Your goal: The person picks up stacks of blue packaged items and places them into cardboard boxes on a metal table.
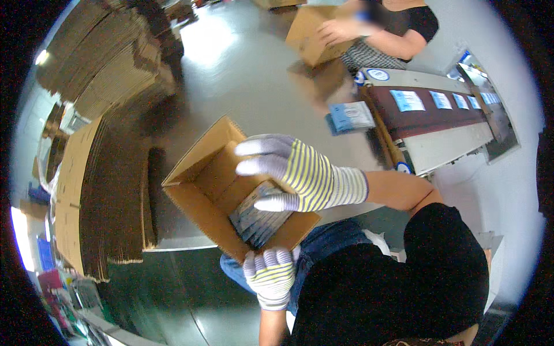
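Note:
An open cardboard box (199, 216) stands tilted on the table in front of me, with several blue-and-white flat packets (259, 216) stacked in a leaning row inside. My left hand (270, 277), in a white glove with yellow stripes, grips the near rim of the box, its fingers hooked over the edge. Above the box opening is my right hand (300, 173), gloved the same way. Its fingers are stretched and apart, with nothing visible between them. The glove hides part of the packets and the box's right side.
Blue-and-white packets (352, 117) lie at the end of a conveyor (427, 118), which carries several more. Flattened cardboard boxes (78, 196) stand at the left, with taller stacks (109, 63) behind. Across the grey table (248, 75), another person handles a cardboard box (314, 37).

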The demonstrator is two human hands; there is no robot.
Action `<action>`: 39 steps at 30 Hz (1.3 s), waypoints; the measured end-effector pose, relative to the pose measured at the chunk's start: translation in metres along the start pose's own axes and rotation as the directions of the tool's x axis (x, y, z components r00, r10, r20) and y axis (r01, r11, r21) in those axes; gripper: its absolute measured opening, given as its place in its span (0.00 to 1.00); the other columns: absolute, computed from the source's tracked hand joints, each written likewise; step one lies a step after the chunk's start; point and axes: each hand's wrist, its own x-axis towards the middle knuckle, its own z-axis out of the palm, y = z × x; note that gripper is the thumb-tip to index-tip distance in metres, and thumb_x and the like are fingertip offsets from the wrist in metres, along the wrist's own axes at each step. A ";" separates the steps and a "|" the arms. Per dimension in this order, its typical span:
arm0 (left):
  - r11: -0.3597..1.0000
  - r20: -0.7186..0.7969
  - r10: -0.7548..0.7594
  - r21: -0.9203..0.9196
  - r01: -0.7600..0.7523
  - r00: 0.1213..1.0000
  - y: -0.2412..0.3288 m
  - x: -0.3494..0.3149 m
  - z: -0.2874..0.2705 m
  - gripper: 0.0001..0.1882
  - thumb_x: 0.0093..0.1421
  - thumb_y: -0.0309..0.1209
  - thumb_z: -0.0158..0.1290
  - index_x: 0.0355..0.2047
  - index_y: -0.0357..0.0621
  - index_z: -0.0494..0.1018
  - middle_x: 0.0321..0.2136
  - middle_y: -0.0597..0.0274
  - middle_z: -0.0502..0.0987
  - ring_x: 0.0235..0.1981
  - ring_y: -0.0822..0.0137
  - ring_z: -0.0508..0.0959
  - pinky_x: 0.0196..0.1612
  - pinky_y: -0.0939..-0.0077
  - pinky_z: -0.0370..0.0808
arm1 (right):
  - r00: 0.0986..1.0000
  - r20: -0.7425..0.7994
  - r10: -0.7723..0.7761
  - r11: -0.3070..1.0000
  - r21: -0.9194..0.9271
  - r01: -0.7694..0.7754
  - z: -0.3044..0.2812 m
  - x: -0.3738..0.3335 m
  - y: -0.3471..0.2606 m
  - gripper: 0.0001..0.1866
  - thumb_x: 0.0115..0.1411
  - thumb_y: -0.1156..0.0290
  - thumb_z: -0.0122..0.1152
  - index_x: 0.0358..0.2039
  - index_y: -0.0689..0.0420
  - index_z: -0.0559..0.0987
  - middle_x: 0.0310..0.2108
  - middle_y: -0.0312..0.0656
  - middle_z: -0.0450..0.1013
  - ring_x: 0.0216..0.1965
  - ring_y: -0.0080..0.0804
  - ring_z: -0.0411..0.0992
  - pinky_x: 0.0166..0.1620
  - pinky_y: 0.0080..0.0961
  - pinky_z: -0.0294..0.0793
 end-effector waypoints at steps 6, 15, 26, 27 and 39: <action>1.000 -0.131 0.016 -0.001 -0.016 0.991 0.001 0.003 0.008 0.18 0.57 0.49 0.51 0.25 0.49 0.63 0.18 0.65 0.62 0.24 0.63 0.67 0.45 0.64 0.66 | 0.929 -0.087 0.360 0.931 0.097 -0.352 -0.011 -0.087 0.029 0.22 0.56 0.59 0.59 0.48 0.56 0.69 0.50 0.49 0.66 0.52 0.50 0.65 0.54 0.40 0.65; 1.000 -0.167 0.015 -0.014 -0.018 0.986 0.001 0.001 0.011 0.18 0.59 0.47 0.49 0.29 0.46 0.63 0.19 0.62 0.61 0.20 0.63 0.65 0.41 0.60 0.69 | 0.687 0.248 0.683 0.693 -0.516 -0.504 -0.072 -0.159 0.143 0.19 0.55 0.58 0.57 0.43 0.55 0.74 0.46 0.50 0.70 0.50 0.49 0.67 0.53 0.41 0.65; 1.000 -0.149 -0.008 -0.009 0.007 0.989 0.005 0.009 0.003 0.17 0.59 0.47 0.49 0.28 0.47 0.63 0.18 0.63 0.61 0.21 0.63 0.66 0.41 0.61 0.69 | 0.503 0.378 0.777 0.608 -0.660 -0.442 -0.200 -0.150 0.260 0.23 0.54 0.52 0.59 0.36 0.63 0.77 0.34 0.53 0.76 0.40 0.50 0.73 0.45 0.39 0.70; 1.000 -0.161 -0.011 -0.026 0.007 0.987 0.004 0.006 0.006 0.14 0.56 0.44 0.51 0.26 0.47 0.64 0.17 0.62 0.63 0.23 0.59 0.69 0.39 0.58 0.69 | 0.458 0.394 0.797 0.584 -0.697 -0.416 -0.201 -0.152 0.274 0.22 0.53 0.53 0.60 0.35 0.62 0.77 0.33 0.52 0.76 0.38 0.49 0.73 0.44 0.40 0.70; 1.000 -0.173 -0.008 0.012 0.010 0.985 0.000 0.006 0.010 0.18 0.58 0.49 0.49 0.26 0.49 0.63 0.19 0.66 0.59 0.20 0.65 0.63 0.42 0.64 0.68 | 0.076 0.694 0.716 0.650 -0.623 -0.436 -0.139 -0.155 0.279 0.21 0.45 0.60 0.66 0.36 0.61 0.77 0.27 0.45 0.77 0.26 0.35 0.73 0.33 0.32 0.71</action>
